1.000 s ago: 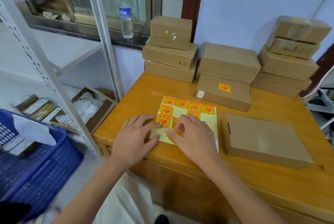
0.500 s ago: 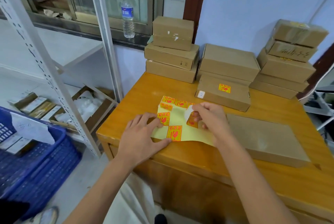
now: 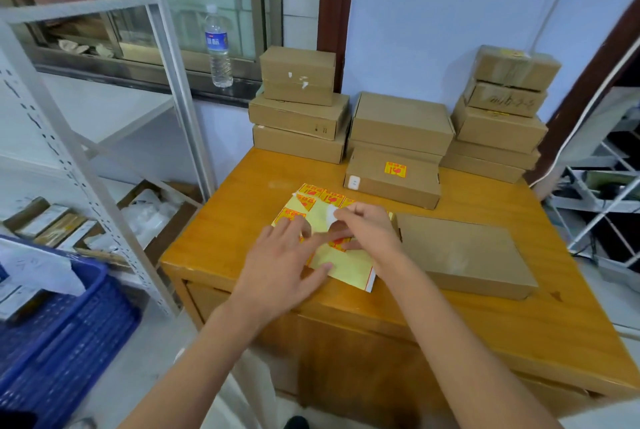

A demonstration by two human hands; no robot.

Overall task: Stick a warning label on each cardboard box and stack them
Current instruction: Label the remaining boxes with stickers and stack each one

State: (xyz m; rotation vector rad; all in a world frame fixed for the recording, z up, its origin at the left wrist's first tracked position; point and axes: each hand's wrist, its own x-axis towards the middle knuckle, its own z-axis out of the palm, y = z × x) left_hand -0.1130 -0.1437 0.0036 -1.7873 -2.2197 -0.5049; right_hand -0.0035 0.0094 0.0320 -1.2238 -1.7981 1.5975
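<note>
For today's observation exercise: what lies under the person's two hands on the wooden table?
A yellow label sheet with red-and-yellow warning labels. The left hand presses it flat; the right hand pinches a peeling label. The hands cover any labels directly beneath.

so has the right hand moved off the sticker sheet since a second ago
No. The right hand is over the sticker sheet, only shifted toward the flat box and lifted, pinching a peeled label.
</note>
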